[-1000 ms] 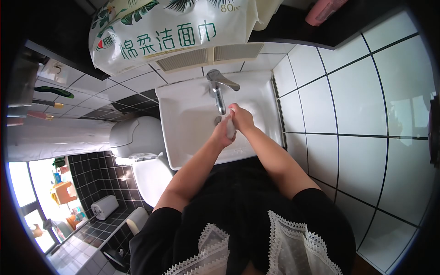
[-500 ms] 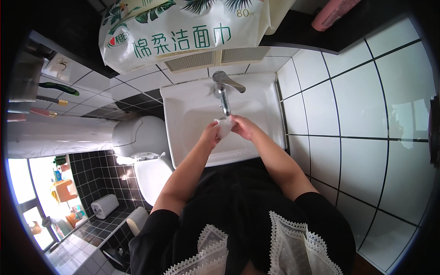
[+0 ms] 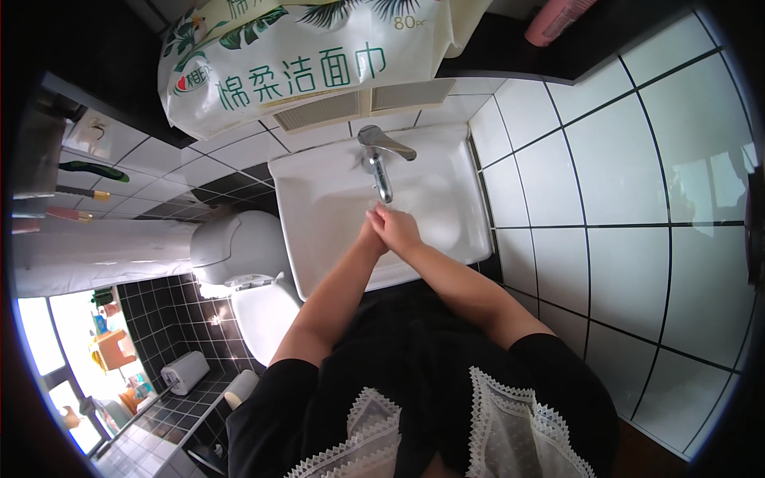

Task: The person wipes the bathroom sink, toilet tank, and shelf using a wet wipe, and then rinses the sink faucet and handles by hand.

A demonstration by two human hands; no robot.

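Observation:
Both hands are pressed together over the white sink, just below the spout of the chrome faucet. My right hand is folded across my left hand, with the fingers of both closed. The thin white wipe seen between them a moment earlier is squeezed inside the clasp and almost wholly hidden. Most of the left fingers are covered by the right hand.
A large white soft pack of face wipes lies on a dark shelf above the sink, with a pink tube farther right. Left of the sink stands a white toilet. White tiled wall borders the right side.
My hands have come together, the right closing over the left, so the white wipe is no longer spread between them. The whole view has shifted slightly.

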